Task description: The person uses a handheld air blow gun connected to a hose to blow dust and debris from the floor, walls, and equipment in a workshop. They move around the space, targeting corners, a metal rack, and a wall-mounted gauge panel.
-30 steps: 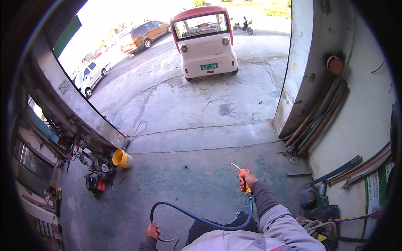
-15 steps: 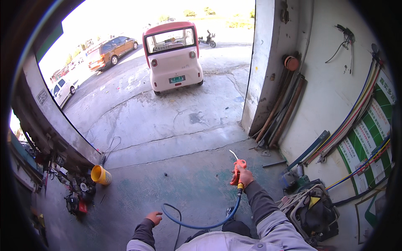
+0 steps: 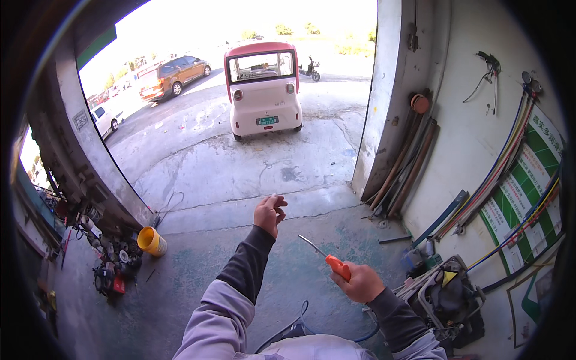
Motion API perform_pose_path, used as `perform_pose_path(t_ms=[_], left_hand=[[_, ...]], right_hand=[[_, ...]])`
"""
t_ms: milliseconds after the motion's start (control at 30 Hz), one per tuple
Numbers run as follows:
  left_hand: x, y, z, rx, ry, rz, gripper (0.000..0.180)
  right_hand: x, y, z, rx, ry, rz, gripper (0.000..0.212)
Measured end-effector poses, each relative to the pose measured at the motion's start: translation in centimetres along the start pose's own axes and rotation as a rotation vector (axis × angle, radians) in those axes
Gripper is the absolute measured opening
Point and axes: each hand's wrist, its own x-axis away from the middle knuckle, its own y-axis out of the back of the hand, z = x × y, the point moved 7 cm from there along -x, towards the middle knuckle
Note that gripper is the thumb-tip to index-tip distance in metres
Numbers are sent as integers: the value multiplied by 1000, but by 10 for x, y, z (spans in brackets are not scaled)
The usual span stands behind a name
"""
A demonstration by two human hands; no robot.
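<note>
An orange air blow gun is gripped in my right hand, its thin metal nozzle pointing up and to the left. The blue air hose shows in part near my body at the lower edge; its join to the gun is hidden behind my hand and sleeve. Raised ahead of me over the concrete floor, my left hand has loosely bent fingers with a gap between them. I see nothing held there, and it is apart from the nozzle.
A pink and white small car stands outside the doorway, with a brown van beyond it. At left are a yellow bucket and piled parts. Pipes lean at right, near a black machine and wall-hung hoses.
My left hand has risen from low at left to ahead of me. My right hand has come lower with the blow gun, whose nozzle tilts further left. The view has shifted.
</note>
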Motion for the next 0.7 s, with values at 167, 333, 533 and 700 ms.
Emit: perform_pose_path(t_ms=[167, 333, 533, 700], left_hand=[[47, -61, 54, -160, 56, 53, 26], [200, -131, 176, -167, 277, 414, 50], [335, -114, 221, 68, 325, 240, 57], [393, -35, 191, -78, 275, -73, 41]], right_hand=[[62, 22, -25, -101, -87, -161, 37], [96, 21, -67, -507, -146, -287, 40], [97, -51, -58, -522, -190, 203, 59], [69, -109, 23, -113, 209, 498, 83]])
